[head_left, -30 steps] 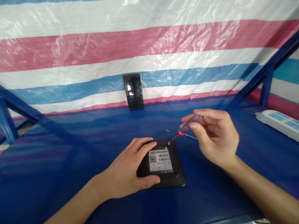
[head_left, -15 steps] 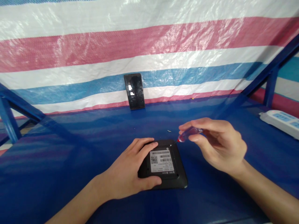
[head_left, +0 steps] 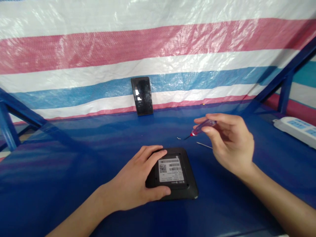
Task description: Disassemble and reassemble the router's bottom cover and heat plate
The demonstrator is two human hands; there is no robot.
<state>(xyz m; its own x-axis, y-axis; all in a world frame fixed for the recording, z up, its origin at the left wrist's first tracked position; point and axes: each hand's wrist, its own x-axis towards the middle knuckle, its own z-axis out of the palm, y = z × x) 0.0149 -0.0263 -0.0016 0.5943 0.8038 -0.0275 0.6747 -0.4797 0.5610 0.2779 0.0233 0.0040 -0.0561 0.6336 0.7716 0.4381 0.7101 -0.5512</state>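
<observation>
My left hand (head_left: 142, 179) rests across the left side of a flat black device (head_left: 191, 184), thumb and fingers spread around it, holding it against the table. A white label (head_left: 171, 170) with barcodes and a QR code faces up on the device, and dark screw holes sit near its corners. Between the thumb and fingers of my right hand (head_left: 229, 141) is a small screwdriver (head_left: 202, 127) with a clear purple-red handle. Its dark tip points down-left, just beside a few tiny screws (head_left: 178, 138). Whether a screw clings to the tip, I cannot tell.
A thin metal rod (head_left: 203, 144) lies on the blue table (head_left: 98, 138), partly behind my right hand. A phone (head_left: 142, 96) leans against the striped plastic sheet (head_left: 98, 52) at the back. On the right is a white power strip (head_left: 296, 128); blue metal braces (head_left: 286, 89) stand at both sides.
My right hand has lifted the screwdriver off the device's upper right corner and moved it up toward the screws. The metal rod has come into view. My left hand has stayed put.
</observation>
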